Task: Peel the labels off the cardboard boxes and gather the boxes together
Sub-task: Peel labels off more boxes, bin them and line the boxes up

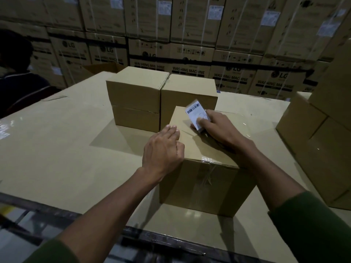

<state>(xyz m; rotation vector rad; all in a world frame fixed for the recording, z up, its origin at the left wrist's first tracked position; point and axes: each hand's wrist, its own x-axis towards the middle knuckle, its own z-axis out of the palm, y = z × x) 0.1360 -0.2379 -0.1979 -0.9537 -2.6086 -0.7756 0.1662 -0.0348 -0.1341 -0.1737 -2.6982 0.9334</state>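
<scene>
Paper label point(196, 114) pinched in your right hand point(214, 126) could tear if yanked; your left hand point(163, 149) lies flat, steadying the box point(205, 168).

A white label point(196, 115) is being pinched by the right hand point(218, 128) atop the near box point(205, 168), which is being pressed by the left hand point(163, 149); two boxes point(136, 95) are standing together behind.

Three small cardboard boxes on the work surface

One point(201, 168) sat nearest; two point(136, 95) point(190, 92) stood behind. One white label point(196, 114) showed.
</scene>
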